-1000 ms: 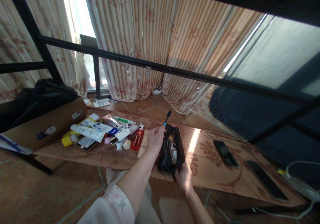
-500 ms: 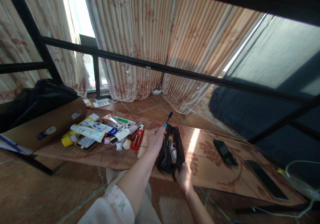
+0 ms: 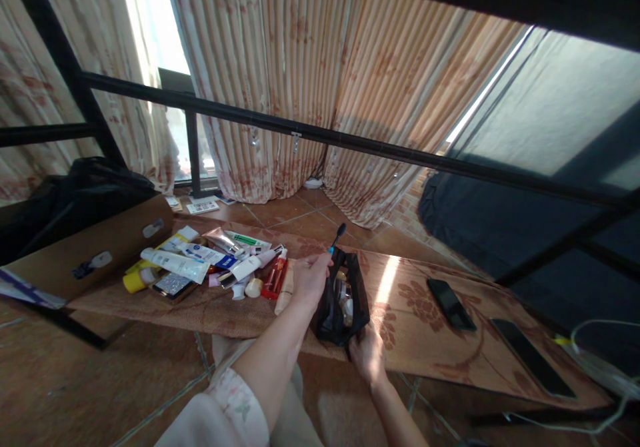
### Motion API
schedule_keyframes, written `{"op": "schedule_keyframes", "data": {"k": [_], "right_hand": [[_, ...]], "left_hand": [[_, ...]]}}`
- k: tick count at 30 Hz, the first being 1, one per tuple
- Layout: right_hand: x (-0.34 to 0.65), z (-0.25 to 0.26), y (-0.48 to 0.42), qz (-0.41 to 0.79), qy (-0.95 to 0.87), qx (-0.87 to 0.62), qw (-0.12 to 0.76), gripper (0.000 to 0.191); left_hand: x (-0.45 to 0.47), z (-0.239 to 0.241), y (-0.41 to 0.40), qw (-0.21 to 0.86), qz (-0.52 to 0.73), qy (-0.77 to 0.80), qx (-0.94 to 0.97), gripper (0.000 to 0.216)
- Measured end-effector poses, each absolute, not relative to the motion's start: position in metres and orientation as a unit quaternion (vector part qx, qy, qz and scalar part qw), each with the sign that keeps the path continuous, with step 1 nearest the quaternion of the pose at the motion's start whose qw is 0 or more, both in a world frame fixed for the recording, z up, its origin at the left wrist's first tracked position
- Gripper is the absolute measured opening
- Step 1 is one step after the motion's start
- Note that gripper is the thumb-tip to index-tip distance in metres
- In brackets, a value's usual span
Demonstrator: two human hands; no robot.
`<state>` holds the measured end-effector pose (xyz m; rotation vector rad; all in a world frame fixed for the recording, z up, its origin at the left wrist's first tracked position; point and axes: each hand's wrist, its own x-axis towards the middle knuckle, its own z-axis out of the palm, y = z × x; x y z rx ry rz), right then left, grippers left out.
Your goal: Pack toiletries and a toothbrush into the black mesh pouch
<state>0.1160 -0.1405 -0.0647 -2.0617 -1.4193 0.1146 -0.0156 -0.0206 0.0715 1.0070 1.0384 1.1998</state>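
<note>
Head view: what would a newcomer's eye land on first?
Probably the pleated, patterned curtains filling the upper middle. Then the jumble of tubes and bottles on the left of the table. At centre, the left hand holds a dark-tipped brush by an open black bag, whose near end the right hand holds.

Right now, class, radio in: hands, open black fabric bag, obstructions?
Left hand gripping slim black-and-blue brush. Right hand against bag, near corner. Small assorted items inside; opening apparently unblocked.
</note>
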Motion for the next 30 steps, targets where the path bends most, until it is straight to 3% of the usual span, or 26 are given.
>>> {"op": "schedule_keyframes", "data": {"k": [30], "right_hand": [[0.1187,-0.0677,-0.1391,0.061,-0.535,-0.786,0.304,0.038]], "left_hand": [[-0.0149,0.0686,-0.0197,0.584,0.523,0.425,0.453,0.024]]}}
